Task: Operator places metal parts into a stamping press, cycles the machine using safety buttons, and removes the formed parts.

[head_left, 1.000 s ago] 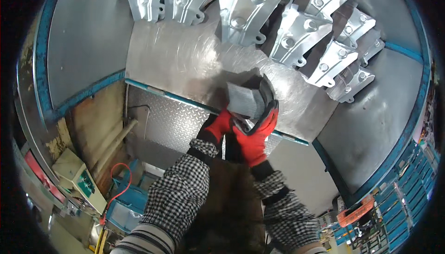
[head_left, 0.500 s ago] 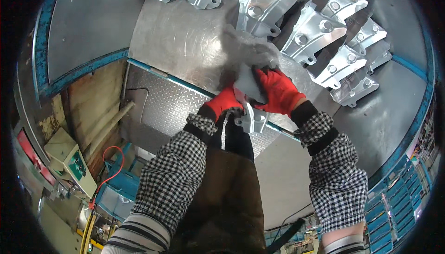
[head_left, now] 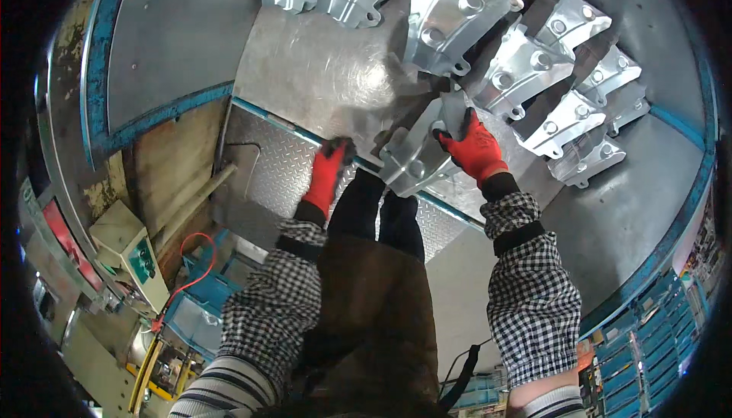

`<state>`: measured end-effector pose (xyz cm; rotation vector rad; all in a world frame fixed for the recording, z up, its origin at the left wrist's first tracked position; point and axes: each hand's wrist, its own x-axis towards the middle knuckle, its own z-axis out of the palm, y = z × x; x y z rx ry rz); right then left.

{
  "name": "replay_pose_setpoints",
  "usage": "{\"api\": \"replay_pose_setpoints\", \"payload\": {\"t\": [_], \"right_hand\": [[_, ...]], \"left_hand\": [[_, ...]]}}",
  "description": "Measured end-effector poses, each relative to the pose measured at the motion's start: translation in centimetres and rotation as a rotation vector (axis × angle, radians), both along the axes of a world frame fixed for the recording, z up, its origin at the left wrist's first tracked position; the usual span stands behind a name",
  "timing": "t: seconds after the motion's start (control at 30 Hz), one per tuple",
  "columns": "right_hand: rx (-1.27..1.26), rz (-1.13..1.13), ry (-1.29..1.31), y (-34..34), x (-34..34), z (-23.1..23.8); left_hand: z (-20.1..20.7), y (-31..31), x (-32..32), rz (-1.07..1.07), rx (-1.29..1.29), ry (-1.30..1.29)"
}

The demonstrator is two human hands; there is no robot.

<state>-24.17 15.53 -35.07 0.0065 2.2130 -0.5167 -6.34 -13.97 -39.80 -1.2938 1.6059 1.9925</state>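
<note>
Okay, right forearm in its checked sleeve (head_left: 534, 288) is running up from the lower edge, elbow low, wrist angling the right hand (head_left: 482, 151) forward and to the left over the metal table (head_left: 313, 60). Back of that red glove is facing the camera. Right fingers (head_left: 468, 122) are gripping the held bracket (head_left: 404, 170) by its right side, thumb (head_left: 444, 137) pointing left along the part. Far fingertips are partly hiding, so can't tell how deep the grip is.

Held bracket is sitting between the two hands, tilting, its near end showing over the blue front edge (head_left: 282, 124) of the table. Can't tell whether it is touching that edge.

Left forearm is slanting up and to the right in a matching sleeve (head_left: 267, 296). Left hand (head_left: 328, 174) is hanging left of the bracket, apart from it, above the tread plate (head_left: 263, 155), with its dark fingertips (head_left: 345, 148) overlapping the blue edge in view. Those fingers are bending; can't tell how far open, or whether they are touching anything.

Other silver brackets (head_left: 526, 71) are lying on the table beyond, mostly to the right. Brown apron (head_left: 374, 296) is showing between the forearms. Cream control box (head_left: 126, 243) is standing at lower left, red cable (head_left: 213, 258) curving beside it.
</note>
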Motion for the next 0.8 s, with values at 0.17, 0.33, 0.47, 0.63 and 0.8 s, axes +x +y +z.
{"api": "replay_pose_setpoints", "payload": {"t": [0.17, 0.33, 0.47, 0.63, 0.8], "right_hand": [[-0.028, 0.041, -0.145, -0.3, -1.7, 0.5], [-0.084, 0.051, -0.185, -0.2, -2.2, -0.3], [-0.246, -0.016, -0.231, -0.7, -2.7, -0.3], [-0.381, -0.121, -0.185, 0.6, -1.9, -2.3], [-0.237, -0.176, -0.349, -1.8, -2.9, -1.4]], "left_hand": [[-5.8, 9.0, 5.1, 0.35, 0.512, -0.013], [-3.5, 12.8, 2.8, 0.612, 0.756, 0.075], [-3.7, 13.1, 3.4, 0.644, 0.76, 0.084], [-3.9, 13.9, 2.5, 0.647, 0.789, 0.094], [-4.4, 12.0, 1.4, 0.613, 0.816, 0.148]]}}
